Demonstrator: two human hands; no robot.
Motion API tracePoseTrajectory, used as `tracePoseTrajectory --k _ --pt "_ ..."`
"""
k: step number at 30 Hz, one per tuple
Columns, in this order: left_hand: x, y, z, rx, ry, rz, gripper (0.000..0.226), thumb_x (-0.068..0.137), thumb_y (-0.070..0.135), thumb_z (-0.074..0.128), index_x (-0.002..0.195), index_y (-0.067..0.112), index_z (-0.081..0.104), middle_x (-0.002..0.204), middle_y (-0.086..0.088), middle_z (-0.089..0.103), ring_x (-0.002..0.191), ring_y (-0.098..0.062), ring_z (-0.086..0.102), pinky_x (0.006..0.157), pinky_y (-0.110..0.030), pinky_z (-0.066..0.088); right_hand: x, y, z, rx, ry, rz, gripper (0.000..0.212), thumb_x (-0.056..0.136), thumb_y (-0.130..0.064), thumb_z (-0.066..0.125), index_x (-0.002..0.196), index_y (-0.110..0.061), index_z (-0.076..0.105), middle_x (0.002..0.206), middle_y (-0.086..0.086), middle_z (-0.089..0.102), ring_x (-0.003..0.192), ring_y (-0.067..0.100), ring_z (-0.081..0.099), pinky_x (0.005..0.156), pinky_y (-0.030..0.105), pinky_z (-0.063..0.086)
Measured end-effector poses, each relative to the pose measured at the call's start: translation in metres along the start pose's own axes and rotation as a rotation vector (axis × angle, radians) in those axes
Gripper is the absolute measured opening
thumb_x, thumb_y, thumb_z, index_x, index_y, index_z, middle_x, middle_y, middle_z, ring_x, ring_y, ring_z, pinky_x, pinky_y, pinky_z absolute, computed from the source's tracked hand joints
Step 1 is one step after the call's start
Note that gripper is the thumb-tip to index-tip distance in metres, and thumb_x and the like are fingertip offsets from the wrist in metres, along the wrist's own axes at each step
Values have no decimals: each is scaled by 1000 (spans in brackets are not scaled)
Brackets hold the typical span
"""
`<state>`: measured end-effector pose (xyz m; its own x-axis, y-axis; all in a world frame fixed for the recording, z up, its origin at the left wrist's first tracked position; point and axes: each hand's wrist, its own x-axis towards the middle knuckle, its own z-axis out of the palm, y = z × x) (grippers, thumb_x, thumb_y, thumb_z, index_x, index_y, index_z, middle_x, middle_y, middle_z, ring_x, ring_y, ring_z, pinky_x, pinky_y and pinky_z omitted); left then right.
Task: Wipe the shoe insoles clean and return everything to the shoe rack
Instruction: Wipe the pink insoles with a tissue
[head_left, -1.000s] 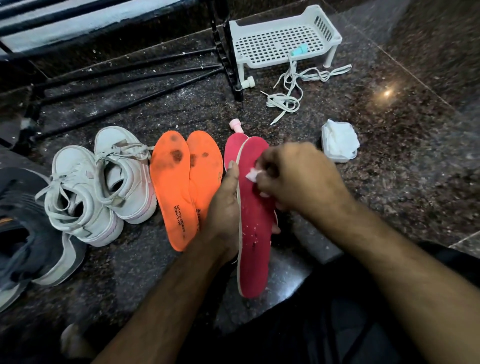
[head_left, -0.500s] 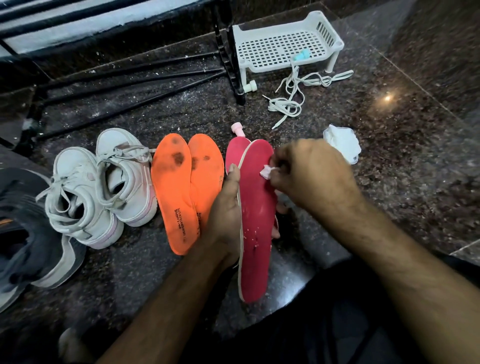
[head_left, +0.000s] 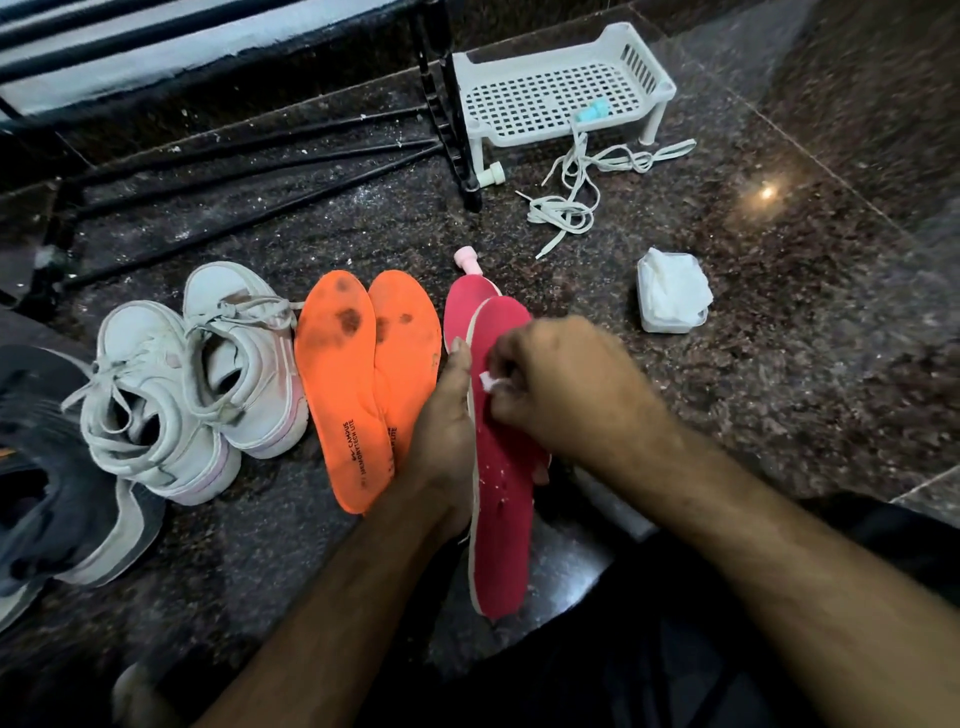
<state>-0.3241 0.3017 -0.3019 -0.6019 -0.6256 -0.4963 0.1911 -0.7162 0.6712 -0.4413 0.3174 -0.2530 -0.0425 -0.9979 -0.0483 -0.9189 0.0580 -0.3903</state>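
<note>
A: Biggest first. What fills the frame?

B: Dark speckled granite floor. Black shoe rack at the back left, its low rails running across the floor. White slotted plastic shelf just right of the rack's post, a small teal item lying on it.

A: Footwear?

B: Grey shoe at the left edge, partly cut off. Pair of white sneakers next to it, laces in, toes pointing away.

A: Insoles?

B: Two orange insoles flat on the floor, side by side and touching, dark stains near the toe ends. Right of them, one pink insole lies on the floor, mostly hidden. A second pink insole is held up on its edge in front of it, flecked with white bits.

A: Hands?

B: Left hand grips the raised insole along its left edge, thumb up the rim. Right hand has fingers curled, pinching a small white wipe scrap against the insole's upper face.

A: Smaller items?

B: Loose white laces trailing from the shelf onto the floor. Open pack of white wipes well right of the insoles. Pink bottle cap showing just beyond the pink insole's toe.
</note>
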Motion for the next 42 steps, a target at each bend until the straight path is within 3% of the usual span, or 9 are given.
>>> tracePoseTrajectory --k 3,7,11,17,24,30,33,36,42 --pt "0 3 -2 16 -18 11 73 89 75 29 88 18 75 69 -17 62 54 -29 55 53 -36 47 5 7 -8 65 5 36 31 72 -47 56 92 -27 68 81 -2 70 80 24 68 73 36 58" --pt "-4 -1 2 143 -60 -47 87 89 78 20 91 10 74 73 -22 67 46 -29 57 46 -30 47 14 30 -27 139 258 158 15 79 -37 64 89 -26 66 78 -4 70 76 19 67 73 37 57" --pt "-7 -1 9 43 -54 -38 77 92 72 24 125 14 61 68 -15 67 43 -28 60 39 -32 48 3 2 -11 282 109 30 15 80 -36 65 90 -24 65 75 -8 69 72 13 66 72 33 55" --pt "-5 -1 0 118 -75 -47 85 85 80 24 105 11 69 77 -22 66 53 -31 57 57 -36 45 20 28 -23 232 210 151 11 79 -29 64 88 -24 63 70 -8 68 74 15 66 74 36 56" --pt "-2 1 4 -36 -35 -2 67 87 74 36 109 19 66 75 -17 62 56 -32 57 48 -38 50 -2 1 -5 231 59 24 14 79 -34 65 87 -24 62 77 -3 69 76 21 67 73 35 54" --pt "-1 -2 -2 52 -39 -42 83 89 79 25 106 11 69 79 -23 65 62 -35 56 56 -37 47 10 30 -21 158 200 158 14 76 -36 64 84 -25 59 76 -3 68 78 22 66 72 35 55" --pt "-2 0 4 -25 -28 -22 68 84 73 34 105 19 69 72 -12 67 54 -29 61 47 -36 50 -2 5 -2 174 67 48 23 74 -42 56 89 -25 60 79 0 69 79 26 67 73 39 56" --pt "-1 3 4 -58 -36 15 65 88 71 32 87 23 76 69 -10 64 55 -29 59 48 -37 49 -1 7 -1 142 41 32 27 71 -42 54 91 -26 59 79 -1 68 79 26 67 72 40 57" --pt "0 0 1 6 -8 9 71 89 74 30 99 16 70 73 -19 65 57 -33 58 50 -35 49 3 19 -12 80 122 100 24 72 -40 58 93 -26 57 81 0 69 82 30 67 72 40 56"
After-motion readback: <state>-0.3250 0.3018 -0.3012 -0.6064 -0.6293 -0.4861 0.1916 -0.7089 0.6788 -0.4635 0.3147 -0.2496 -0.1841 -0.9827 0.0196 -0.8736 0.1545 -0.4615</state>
